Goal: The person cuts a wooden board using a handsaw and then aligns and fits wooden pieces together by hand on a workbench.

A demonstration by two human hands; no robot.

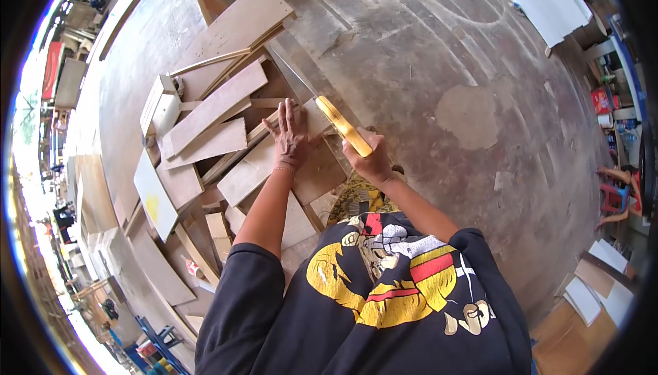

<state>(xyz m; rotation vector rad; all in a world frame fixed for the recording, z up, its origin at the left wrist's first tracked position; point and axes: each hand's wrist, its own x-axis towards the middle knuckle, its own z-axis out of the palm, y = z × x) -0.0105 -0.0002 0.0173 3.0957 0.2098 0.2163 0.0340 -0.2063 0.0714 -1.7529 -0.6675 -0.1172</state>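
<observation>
A handsaw with a yellow handle [344, 126] is held in my right hand [370, 157], its fingers wrapped round the handle's near end. The thin blade [293, 70] points forward and to the left, along the edge of the wood pile. My left hand [290, 141] lies with fingers spread on a pale board [312, 116] beside the saw, holding nothing. To its left, a plywood strip [218, 106] and a wider piece [248, 171] rest among stacked offcuts. Where the saw's teeth meet the wood is too small to tell.
A large board [240, 24] lies at the pile's far end. A white box-like object [161, 109] stands at its left. White sheets [552, 5] lie at the far right. A person [627, 193] sits on the right side. Concrete floor [439, 53] stretches right of the pile.
</observation>
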